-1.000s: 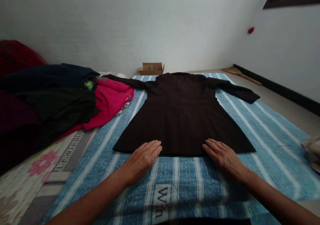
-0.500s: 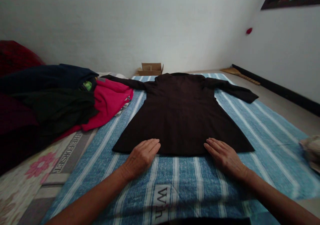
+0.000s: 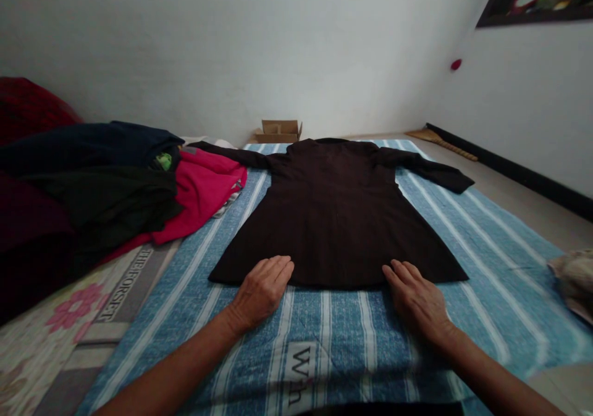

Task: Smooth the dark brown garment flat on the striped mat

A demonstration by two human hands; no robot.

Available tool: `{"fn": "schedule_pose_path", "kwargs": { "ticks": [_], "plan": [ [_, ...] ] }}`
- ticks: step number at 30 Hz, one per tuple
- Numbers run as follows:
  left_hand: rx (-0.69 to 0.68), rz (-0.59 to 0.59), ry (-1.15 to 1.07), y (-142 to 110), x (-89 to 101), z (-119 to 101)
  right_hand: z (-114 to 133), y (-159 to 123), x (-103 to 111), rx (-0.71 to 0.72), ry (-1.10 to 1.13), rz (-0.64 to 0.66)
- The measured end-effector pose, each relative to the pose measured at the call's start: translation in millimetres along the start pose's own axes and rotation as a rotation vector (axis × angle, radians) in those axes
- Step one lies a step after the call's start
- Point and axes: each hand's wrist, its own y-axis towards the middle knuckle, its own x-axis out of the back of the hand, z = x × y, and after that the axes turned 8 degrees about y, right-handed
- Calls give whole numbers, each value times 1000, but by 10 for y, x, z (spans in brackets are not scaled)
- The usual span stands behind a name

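A dark brown long-sleeved garment (image 3: 338, 212), flared like a dress or coat, lies spread flat with its hem towards me and its sleeves stretched out to both sides. On the left part of the hem rests my left hand (image 3: 264, 287), palm down, its fingers extended and close together. My right hand (image 3: 417, 295) lies on the hem further right, fingers stretched over the cloth and slightly apart. The undersides of both hands are hidden. Beneath the garment is a blue striped sheet (image 3: 482, 249).
To the left is a heap of clothes with a bright pink garment (image 3: 204, 187) and a dark green one (image 3: 111, 200). Near the back wall stands an open cardboard box (image 3: 278, 133). A broom (image 3: 440, 141) lies along the right wall. A beige cloth bundle (image 3: 574, 280) sits at the right edge.
My right hand has shifted slightly right along the hem, with its fingers a little more apart. My left hand has barely moved. The garment lies as before.
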Motion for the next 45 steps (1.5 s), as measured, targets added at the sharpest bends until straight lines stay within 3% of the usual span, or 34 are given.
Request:
{"fn": "schedule_pose_path", "kwargs": {
  "ticks": [5,11,21,34,45],
  "plan": [
    [2,87,14,-25,13,-19,51,-48,-107,-74,61,-134],
    [12,78,6,47,42,-4,47,-22,-193,-113,145,-249],
    [59,238,29,258,109,4,-17,-41,-257,-44,135,-209],
    [-118,246,30,337,261,84,-106,-124,-208,18,112,-217],
    [-162,219,7,334,504,103,-78,-183,31,45,109,-218]
  ]
}}
